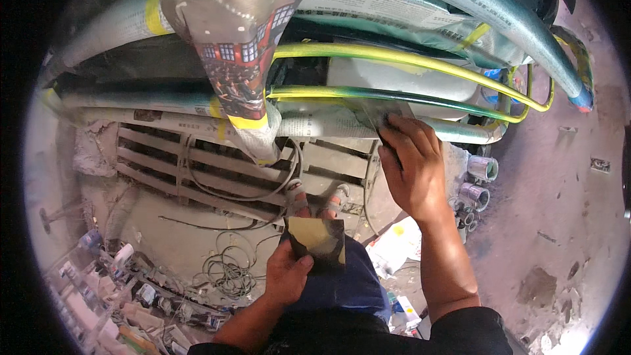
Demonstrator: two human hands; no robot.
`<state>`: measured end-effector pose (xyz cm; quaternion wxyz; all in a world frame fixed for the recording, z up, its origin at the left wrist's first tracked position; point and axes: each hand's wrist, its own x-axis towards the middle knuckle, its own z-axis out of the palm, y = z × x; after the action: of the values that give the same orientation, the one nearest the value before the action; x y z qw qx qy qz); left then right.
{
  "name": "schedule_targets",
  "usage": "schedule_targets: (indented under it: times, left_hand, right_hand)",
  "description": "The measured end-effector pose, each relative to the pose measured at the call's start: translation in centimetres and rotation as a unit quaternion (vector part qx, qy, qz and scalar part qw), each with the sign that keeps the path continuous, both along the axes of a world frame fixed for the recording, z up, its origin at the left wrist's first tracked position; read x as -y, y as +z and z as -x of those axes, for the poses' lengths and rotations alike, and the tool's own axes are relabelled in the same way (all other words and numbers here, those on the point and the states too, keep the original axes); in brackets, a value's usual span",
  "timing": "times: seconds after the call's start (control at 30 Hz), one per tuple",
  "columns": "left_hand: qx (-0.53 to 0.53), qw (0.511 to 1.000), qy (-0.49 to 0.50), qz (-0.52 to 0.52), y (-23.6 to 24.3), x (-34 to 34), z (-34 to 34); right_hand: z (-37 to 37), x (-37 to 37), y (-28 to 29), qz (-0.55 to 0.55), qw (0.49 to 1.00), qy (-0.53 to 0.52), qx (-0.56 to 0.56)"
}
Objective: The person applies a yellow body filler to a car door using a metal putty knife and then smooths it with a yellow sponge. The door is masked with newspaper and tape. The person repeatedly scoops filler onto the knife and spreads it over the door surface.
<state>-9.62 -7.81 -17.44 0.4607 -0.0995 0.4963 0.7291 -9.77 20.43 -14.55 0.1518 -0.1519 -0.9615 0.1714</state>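
My left hand [286,275] grips a flat square plate [317,238] in front of my lap, thumb on top. Pale yellow paste, like putty, covers much of its face, with dark edges. Farther forward, my right hand [415,167] is closed on a thin, dark flat scraper [373,113]. The scraper's blade lies at the lower paper-wrapped rail [315,121]; whether it touches cannot be told. Just above runs a yellow-edged dark bar [394,95], with a second yellow bar [368,52] over it. Printed paper [240,39] hangs over the frame, taped in yellow.
A slatted wooden pallet [177,158] lies on the floor beyond my feet. Coiled cable [229,275] and a loose hose [299,161] are on the ground. Cluttered items [131,302] fill the lower left. Metal pipe ends [482,169] stand right of my right hand.
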Motion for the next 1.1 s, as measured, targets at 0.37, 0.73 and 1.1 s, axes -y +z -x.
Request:
schedule_targets:
  times: [0.37,0.73,1.1]
  left_hand:
    - [0.009,0.999,-0.006,-0.042,-2.4,1.9,-2.0]
    - [0.000,0.999,-0.052,0.001,-2.2,2.7,-2.0]
    - [0.029,0.998,-0.047,-0.015,-2.1,2.1,-2.8]
  right_hand:
    - [6.6,-3.0,-2.1,-0.063,0.980,0.184,0.035]
    - [8.7,-4.7,-4.4,-0.004,0.964,0.264,0.011]
    - [9.0,-5.3,-5.0,0.019,0.966,0.256,-0.002]
